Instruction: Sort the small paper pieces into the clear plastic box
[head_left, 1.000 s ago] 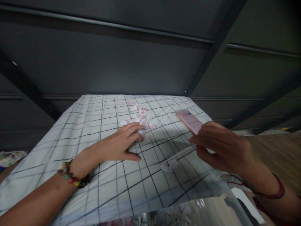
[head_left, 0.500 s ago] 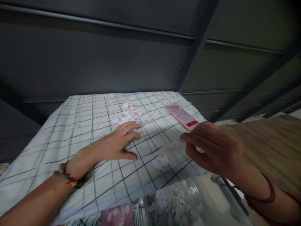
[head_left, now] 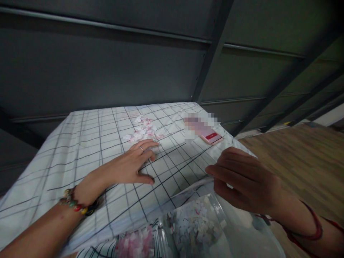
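Note:
My left hand lies on the white checked cloth with its fingers spread, holding nothing. Just beyond its fingertips is a loose heap of white and pink paper scraps. Thumb and fingertips of my right hand are pinched together above a clear plastic box. What they grip, if anything, I cannot make out. Many whitish paper scraps fill part of that box. To its left, pink scraps show through clear plastic at the bottom edge.
A pink phone with a lit, partly blurred screen lies on the cloth at the right. Dark panels stand behind the cloth-covered surface. Wooden floor shows beyond its right edge.
A few white scraps and a thin blurred, pale thing by my right fingers are gone from above the cloth. My right hand stays pinched; my left has barely moved. The view has shifted slightly.

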A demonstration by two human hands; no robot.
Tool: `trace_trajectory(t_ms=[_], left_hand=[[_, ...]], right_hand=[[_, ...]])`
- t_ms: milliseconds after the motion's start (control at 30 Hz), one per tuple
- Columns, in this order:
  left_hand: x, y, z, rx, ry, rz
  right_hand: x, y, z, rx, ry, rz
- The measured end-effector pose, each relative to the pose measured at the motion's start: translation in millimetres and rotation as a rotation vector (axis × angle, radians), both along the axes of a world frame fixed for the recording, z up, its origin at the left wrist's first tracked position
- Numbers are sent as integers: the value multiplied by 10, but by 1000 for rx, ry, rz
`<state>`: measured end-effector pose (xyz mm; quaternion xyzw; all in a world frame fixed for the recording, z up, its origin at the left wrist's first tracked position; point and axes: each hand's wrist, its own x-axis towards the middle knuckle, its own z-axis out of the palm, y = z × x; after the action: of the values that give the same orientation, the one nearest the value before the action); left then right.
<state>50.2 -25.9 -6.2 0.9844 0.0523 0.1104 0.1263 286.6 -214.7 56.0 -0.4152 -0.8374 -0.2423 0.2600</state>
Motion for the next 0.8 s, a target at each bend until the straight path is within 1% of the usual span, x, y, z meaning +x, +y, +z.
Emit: trace_trajectory(t_ms=[167, 233, 333, 400, 500, 567, 633, 733, 800], left_hand=[[16, -29, -10, -41, 17, -13], [21, -30, -13, -50, 18, -20], [19, -5, -12, -37, 8, -14], [3, 39, -13, -14, -23, 11], [-52, 149, -25, 20, -85, 95], [-111, 242, -41, 37, -106, 174], [-178, 333, -62, 51, -112, 246], [-259, 431, -94, 60, -103, 296], [-288, 458, -110, 66, -90, 305]], right_hand=[[-16, -200, 46, -39, -32, -28], [-27, -247, 58, -26, -29, -26], [-29, -243, 85, 8, -22, -28], [-11, -165, 99, 45, -19, -33], [42, 97, 97, 121, -27, -63], [74, 358, 75, 141, -56, -109], [83, 653, 35, 134, -60, -116], [42, 1056, -45, 158, -44, -90], [-6, 1255, -94, 167, -42, -63]])
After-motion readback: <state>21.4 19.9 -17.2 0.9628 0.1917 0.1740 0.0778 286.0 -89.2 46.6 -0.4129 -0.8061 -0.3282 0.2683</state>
